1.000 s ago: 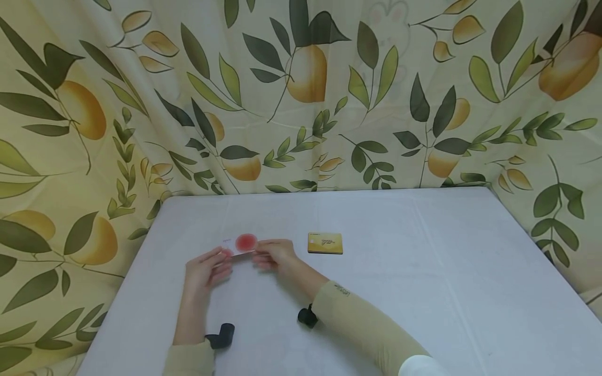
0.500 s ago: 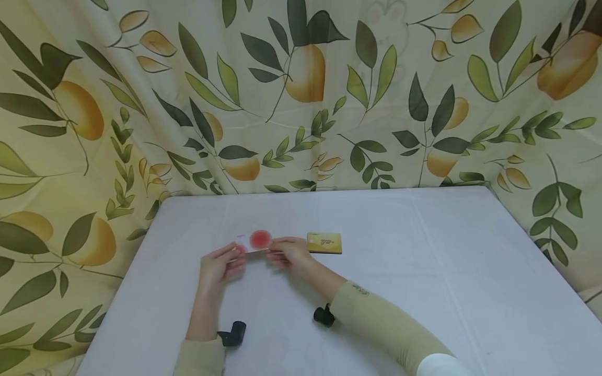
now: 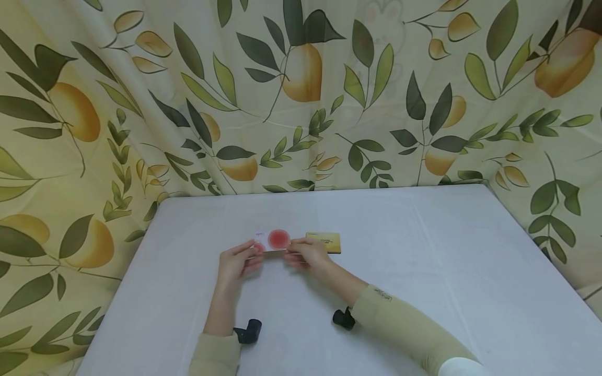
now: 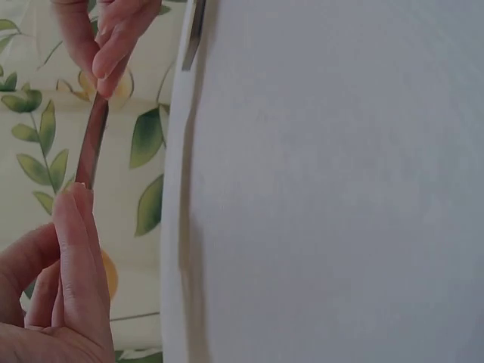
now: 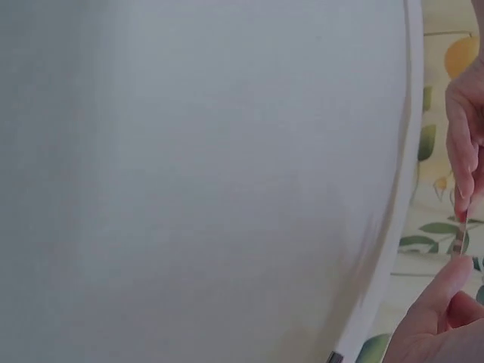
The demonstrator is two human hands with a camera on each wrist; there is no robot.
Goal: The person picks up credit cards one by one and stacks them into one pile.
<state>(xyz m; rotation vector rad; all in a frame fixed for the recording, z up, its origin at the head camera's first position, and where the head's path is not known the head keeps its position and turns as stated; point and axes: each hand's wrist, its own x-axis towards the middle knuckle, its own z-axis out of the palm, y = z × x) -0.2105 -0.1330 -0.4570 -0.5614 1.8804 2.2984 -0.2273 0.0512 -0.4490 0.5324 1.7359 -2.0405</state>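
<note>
A white card (image 3: pixel 279 238) with a large red circle and a smaller red patch is held level above the table in the head view. My left hand (image 3: pixel 237 263) pinches its left end between thumb and fingers. At the right end, my right hand (image 3: pixel 310 254) pinches the card the same way. Seen almost edge-on in the left wrist view, the card (image 4: pixel 92 144) spans the gap between both hands' fingertips. Just behind the right hand lies a yellow-gold card (image 3: pixel 331 241) with a dark lower edge, its left part partly covered by that hand.
The table (image 3: pixel 400 282) has a white cloth over it. A curtain (image 3: pixel 301 104) printed with leaves and orange fruit hangs behind its far edge. Black wrist cameras, one by the left sleeve (image 3: pixel 249 331), sit low over the cloth.
Both hands have moved to the right together, carrying the white card from well left of the yellow-gold card to close beside it. The right hand now overlaps the yellow-gold card, which stays put.
</note>
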